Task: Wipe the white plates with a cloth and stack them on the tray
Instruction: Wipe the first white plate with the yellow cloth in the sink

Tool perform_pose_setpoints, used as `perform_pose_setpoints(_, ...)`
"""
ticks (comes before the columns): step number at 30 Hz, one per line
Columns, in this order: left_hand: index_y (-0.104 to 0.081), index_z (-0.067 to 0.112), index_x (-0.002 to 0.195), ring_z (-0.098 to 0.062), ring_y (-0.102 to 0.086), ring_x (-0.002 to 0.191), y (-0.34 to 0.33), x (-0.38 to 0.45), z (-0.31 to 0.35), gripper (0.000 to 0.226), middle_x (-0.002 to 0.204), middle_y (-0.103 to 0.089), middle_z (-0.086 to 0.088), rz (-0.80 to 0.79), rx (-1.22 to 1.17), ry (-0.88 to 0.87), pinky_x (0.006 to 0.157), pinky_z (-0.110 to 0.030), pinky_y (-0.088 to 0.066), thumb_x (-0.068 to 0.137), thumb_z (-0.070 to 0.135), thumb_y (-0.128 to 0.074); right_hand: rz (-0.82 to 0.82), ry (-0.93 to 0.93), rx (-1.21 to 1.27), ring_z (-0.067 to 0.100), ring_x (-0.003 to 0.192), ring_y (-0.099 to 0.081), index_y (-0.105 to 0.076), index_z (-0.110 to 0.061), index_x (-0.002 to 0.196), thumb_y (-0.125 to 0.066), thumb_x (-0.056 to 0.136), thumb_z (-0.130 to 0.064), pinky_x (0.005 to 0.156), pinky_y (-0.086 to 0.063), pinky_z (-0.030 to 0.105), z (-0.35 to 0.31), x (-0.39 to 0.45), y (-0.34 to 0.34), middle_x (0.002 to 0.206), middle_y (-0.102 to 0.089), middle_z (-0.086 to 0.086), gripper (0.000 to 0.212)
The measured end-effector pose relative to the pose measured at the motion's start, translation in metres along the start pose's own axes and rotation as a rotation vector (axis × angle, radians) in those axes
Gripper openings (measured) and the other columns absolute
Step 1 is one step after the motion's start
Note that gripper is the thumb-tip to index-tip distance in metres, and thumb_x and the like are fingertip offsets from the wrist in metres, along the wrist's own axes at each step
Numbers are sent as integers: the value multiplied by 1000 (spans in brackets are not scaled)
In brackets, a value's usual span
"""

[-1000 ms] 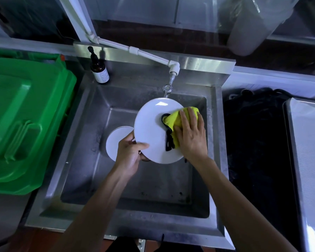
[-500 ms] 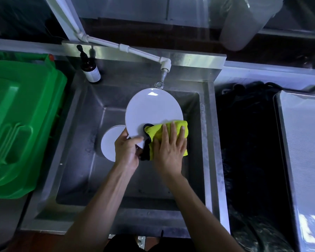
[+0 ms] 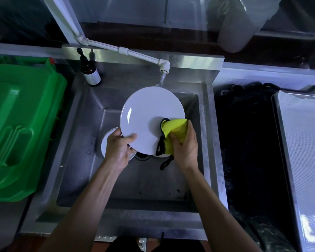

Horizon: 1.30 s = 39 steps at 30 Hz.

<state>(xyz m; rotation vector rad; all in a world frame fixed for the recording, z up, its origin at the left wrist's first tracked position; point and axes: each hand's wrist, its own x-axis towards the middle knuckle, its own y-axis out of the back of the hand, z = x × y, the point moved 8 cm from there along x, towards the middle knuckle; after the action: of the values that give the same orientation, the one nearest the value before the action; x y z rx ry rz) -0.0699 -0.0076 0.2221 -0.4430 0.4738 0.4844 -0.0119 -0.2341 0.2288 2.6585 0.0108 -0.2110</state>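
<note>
Steel counter (image 3: 215,73) runs under a dark window, with a deep sink (image 3: 91,179) sunk in its middle. Off the sink's left edge stands a green bin (image 3: 22,124), lid shut. By the right edge lies a metal tray (image 3: 305,151), nothing visible on it. Inside the sink, a second white plate (image 3: 107,142) rests on the bottom near the drain, partly hidden. Above it, the held white plate (image 3: 147,113) is tilted; the left hand (image 3: 118,151) grips its lower left rim, fingers clenched round it. The right hand (image 3: 185,148) presses a bunched yellow cloth (image 3: 175,131) to the plate's lower right edge, fingers curled around it. At the sink's back left corner stands a brown pump bottle (image 3: 91,73); its label is unreadable.
</note>
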Motion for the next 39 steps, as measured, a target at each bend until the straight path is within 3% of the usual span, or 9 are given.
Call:
perform_pose_setpoints(4,-67,5,116,-38,-68,106,0,-5,5,47,120,-70,-21,-52,137,33,88,-62,-55,69,4,-69,10,-46,-1,16,137,-44,-34,-23,154,-74,87,-29,113,-38,34,-3,18,22,150,-47,-1,78)
perform_pose_setpoints(9,-67,4,110,-39,-70,100,0,-5,12,43,114,-73,-18,-126,293,54,83,-61,-58,67,6,-69,-36,36,-35,10,102,-62,-57,-29,133,-79,81,-29,91,-51,31,-20,32,39,110,-67,-12,56)
perform_pose_setpoints(14,-72,14,102,-26,-74,82,-5,1,26,31,95,-77,-4,-219,499,21,63,-41,-61,74,0,-73,-153,128,-123,15,110,-59,-57,-26,134,-80,81,-26,95,-48,31,-30,43,38,122,-65,-3,58)
perform_pose_setpoints(20,-73,19,100,-18,-73,79,-19,7,36,36,89,-78,4,-280,707,-38,56,-31,-56,88,-13,-62,-239,228,-191,7,101,-55,-58,-30,130,-81,79,-24,80,-37,7,-40,50,35,116,-61,-10,57)
perform_pose_setpoints(25,-74,14,104,-17,-69,81,-35,9,33,29,95,-78,-5,-357,862,-64,67,-29,-52,90,-9,-62,-291,356,-302,12,105,-53,-59,-24,132,-81,78,-19,91,-46,31,-56,49,27,123,-58,-6,59)
perform_pose_setpoints(28,-68,-1,103,-16,-59,83,-47,9,32,19,91,-72,-12,-406,998,-122,72,-31,-43,87,-10,-63,-315,440,-350,19,111,-57,-61,-26,130,-80,77,-15,90,-48,33,-64,40,18,126,-59,-4,58)
perform_pose_setpoints(31,-68,-1,95,-12,-56,77,-54,10,33,15,92,-71,-18,-406,1114,-178,66,-27,-38,84,-9,-63,-308,503,-434,25,109,-60,-62,-27,128,-77,76,-14,85,-52,38,-67,34,12,123,-61,-2,56)
perform_pose_setpoints(36,-60,2,79,-10,-41,63,-57,10,40,8,71,-56,-13,-337,1239,-324,50,-20,-25,83,-4,-62,-193,572,-507,29,103,-61,-65,-23,119,-72,72,-8,75,-47,33,-66,24,13,116,-63,0,49)
perform_pose_setpoints(39,-48,16,62,-3,-34,50,-47,11,40,32,54,-40,11,-215,1158,-401,46,-17,-28,85,3,-66,-119,608,-473,31,101,-61,-66,-22,116,-66,67,-6,80,-51,42,-70,18,18,112,-63,2,51)
